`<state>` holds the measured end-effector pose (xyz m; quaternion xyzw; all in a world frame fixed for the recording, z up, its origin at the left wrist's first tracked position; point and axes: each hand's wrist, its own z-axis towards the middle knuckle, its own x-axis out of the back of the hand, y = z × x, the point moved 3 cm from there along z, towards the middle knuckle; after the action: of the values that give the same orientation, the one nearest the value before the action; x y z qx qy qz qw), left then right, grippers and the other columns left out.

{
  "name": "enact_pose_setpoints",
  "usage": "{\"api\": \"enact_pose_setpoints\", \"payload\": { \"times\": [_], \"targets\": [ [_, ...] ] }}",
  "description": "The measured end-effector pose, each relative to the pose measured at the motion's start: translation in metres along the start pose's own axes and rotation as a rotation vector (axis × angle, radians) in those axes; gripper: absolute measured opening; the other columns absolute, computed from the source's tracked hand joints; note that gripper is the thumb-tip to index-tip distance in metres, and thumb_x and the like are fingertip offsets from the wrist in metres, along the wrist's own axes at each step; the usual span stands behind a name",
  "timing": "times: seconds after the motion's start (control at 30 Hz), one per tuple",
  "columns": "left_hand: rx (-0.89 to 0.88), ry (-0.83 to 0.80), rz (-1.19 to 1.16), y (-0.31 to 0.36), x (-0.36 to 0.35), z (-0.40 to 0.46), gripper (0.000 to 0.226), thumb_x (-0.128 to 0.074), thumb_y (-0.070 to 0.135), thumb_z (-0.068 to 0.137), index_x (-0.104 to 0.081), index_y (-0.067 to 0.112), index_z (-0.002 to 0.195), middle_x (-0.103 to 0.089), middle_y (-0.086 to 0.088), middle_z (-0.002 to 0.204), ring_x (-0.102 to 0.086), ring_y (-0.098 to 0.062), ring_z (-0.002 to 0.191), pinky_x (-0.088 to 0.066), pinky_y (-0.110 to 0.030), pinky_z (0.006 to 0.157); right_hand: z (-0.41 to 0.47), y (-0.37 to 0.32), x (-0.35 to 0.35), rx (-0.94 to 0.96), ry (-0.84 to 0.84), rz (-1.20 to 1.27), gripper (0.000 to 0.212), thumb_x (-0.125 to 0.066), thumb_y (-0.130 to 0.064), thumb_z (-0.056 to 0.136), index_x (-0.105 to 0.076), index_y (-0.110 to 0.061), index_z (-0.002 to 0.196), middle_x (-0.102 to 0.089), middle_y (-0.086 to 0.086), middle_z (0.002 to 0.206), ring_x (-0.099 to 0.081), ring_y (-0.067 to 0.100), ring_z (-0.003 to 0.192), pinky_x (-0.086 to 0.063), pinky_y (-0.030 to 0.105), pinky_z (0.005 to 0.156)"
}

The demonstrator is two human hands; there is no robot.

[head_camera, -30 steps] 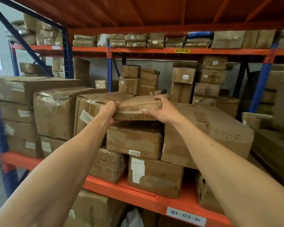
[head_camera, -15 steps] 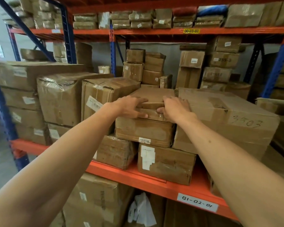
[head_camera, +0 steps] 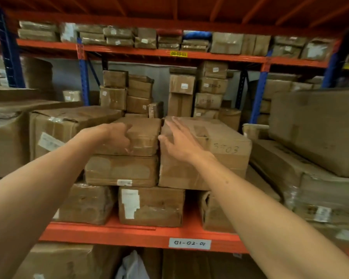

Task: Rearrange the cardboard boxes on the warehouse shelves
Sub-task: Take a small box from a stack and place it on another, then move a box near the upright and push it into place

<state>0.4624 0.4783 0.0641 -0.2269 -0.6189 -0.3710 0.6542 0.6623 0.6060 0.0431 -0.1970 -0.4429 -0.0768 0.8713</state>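
A flat cardboard box [head_camera: 144,133] lies on top of a taped box [head_camera: 121,170] in the middle stack on the orange shelf [head_camera: 109,233]. My left hand [head_camera: 117,135] is curled against the flat box's front left corner, thumb near its top. Blur hides whether it grips. My right hand [head_camera: 177,141] hovers with fingers spread at the seam between the flat box and the large box marked 3503 [head_camera: 220,150]. It holds nothing.
Large wrapped boxes [head_camera: 65,129] stand tight to the left of the stack and bigger cartons [head_camera: 314,129] to the right. Smaller boxes [head_camera: 127,91] are stacked behind. The upper shelf beam [head_camera: 177,54] carries flat parcels. More boxes sit below the shelf label [head_camera: 189,243].
The flat box went from held in the air to lying on the middle stack. My right hand has come off it and spread its fingers. My left hand has curled at its corner.
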Motion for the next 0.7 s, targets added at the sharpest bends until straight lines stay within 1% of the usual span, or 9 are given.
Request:
{"api": "enact_pose_setpoints", "payload": {
  "times": [0.1, 0.17, 0.23, 0.3, 0.43, 0.53, 0.57, 0.63, 0.7],
  "targets": [
    [-0.065, 0.073, -0.1, 0.049, 0.009, 0.002, 0.093, -0.075, 0.043, 0.074, -0.031, 0.028, 0.155, -0.052, -0.009, 0.147, -0.05, -0.031, 0.132, -0.042, -0.046, 0.103, -0.025, 0.041, 0.049, -0.097, 0.14, 0.0, 0.066, -0.046, -0.048, 0.108, -0.026, -0.021, 0.165, -0.011, 0.001, 0.176, -0.003, 0.017, 0.161, -0.007, 0.04, 0.127],
    [-0.145, 0.149, -0.106, 0.094, 0.013, 0.001, 0.087, -0.074, 0.042, 0.078, -0.033, 0.027, 0.153, -0.054, -0.011, 0.144, -0.052, -0.033, 0.129, -0.044, -0.045, 0.1, -0.044, 0.076, 0.086, -0.152, 0.199, -0.019, 0.063, -0.045, -0.045, 0.109, -0.029, -0.019, 0.164, -0.012, 0.002, 0.176, -0.004, 0.018, 0.161, -0.009, 0.043, 0.129],
    [-0.223, 0.203, -0.081, 0.147, 0.014, -0.001, 0.091, -0.073, 0.042, 0.082, -0.025, 0.024, 0.157, -0.051, -0.014, 0.147, -0.051, -0.034, 0.131, -0.044, -0.043, 0.102, -0.067, 0.116, 0.123, -0.234, 0.242, -0.042, 0.06, -0.045, -0.046, 0.109, -0.033, -0.02, 0.162, -0.015, 0.002, 0.176, -0.007, 0.019, 0.161, -0.013, 0.046, 0.128],
    [-0.305, 0.23, -0.062, 0.205, 0.012, -0.005, 0.093, -0.071, 0.044, 0.085, -0.02, 0.022, 0.159, -0.047, -0.014, 0.152, -0.048, -0.034, 0.134, -0.041, -0.043, 0.107, -0.096, 0.156, 0.156, -0.319, 0.275, -0.059, 0.058, -0.045, -0.046, 0.109, -0.036, -0.02, 0.161, -0.021, 0.004, 0.174, -0.012, 0.021, 0.16, -0.017, 0.045, 0.126],
    [-0.452, 0.234, -0.132, 0.328, -0.002, -0.019, 0.093, -0.069, 0.04, 0.089, -0.013, 0.021, 0.161, -0.036, -0.014, 0.159, -0.036, -0.034, 0.144, -0.031, -0.046, 0.116, -0.157, 0.232, 0.215, -0.418, 0.373, -0.103, 0.058, -0.048, -0.043, 0.108, -0.038, -0.018, 0.159, -0.021, 0.007, 0.174, -0.011, 0.023, 0.16, -0.014, 0.041, 0.127],
    [-0.557, 0.225, -0.155, 0.417, -0.009, -0.031, 0.09, -0.065, 0.042, 0.092, -0.013, 0.019, 0.161, -0.035, -0.015, 0.16, -0.036, -0.034, 0.144, -0.034, -0.044, 0.114, -0.195, 0.277, 0.256, -0.432, 0.472, -0.154, 0.058, -0.054, -0.04, 0.106, -0.04, -0.014, 0.157, -0.024, 0.008, 0.172, -0.015, 0.024, 0.159, -0.015, 0.039, 0.127],
    [-0.587, 0.215, -0.164, 0.444, -0.009, -0.036, 0.088, -0.062, 0.045, 0.094, -0.012, 0.019, 0.161, -0.034, -0.016, 0.16, -0.035, -0.034, 0.145, -0.033, -0.045, 0.114, -0.208, 0.289, 0.266, -0.425, 0.521, -0.168, 0.058, -0.057, -0.039, 0.105, -0.042, -0.014, 0.155, -0.028, 0.008, 0.17, -0.02, 0.025, 0.157, -0.018, 0.04, 0.126],
    [-0.653, 0.202, -0.201, 0.493, -0.006, -0.044, 0.088, -0.057, 0.049, 0.096, -0.006, 0.02, 0.162, -0.03, -0.015, 0.162, -0.029, -0.034, 0.148, -0.029, -0.047, 0.118, -0.232, 0.315, 0.283, -0.41, 0.629, -0.183, 0.058, -0.064, -0.039, 0.101, -0.046, -0.013, 0.15, -0.036, 0.009, 0.161, -0.031, 0.026, 0.149, -0.031, 0.044, 0.123],
    [-0.715, 0.232, -0.25, 0.537, 0.002, -0.052, 0.09, -0.057, 0.05, 0.097, -0.001, 0.022, 0.161, -0.026, -0.014, 0.164, -0.025, -0.033, 0.15, -0.025, -0.047, 0.119, -0.254, 0.34, 0.292, -0.443, 0.664, -0.163, 0.066, -0.07, -0.042, 0.095, -0.043, -0.015, 0.149, -0.039, 0.009, 0.155, -0.038, 0.027, 0.141, -0.038, 0.046, 0.117]
  ]
}}
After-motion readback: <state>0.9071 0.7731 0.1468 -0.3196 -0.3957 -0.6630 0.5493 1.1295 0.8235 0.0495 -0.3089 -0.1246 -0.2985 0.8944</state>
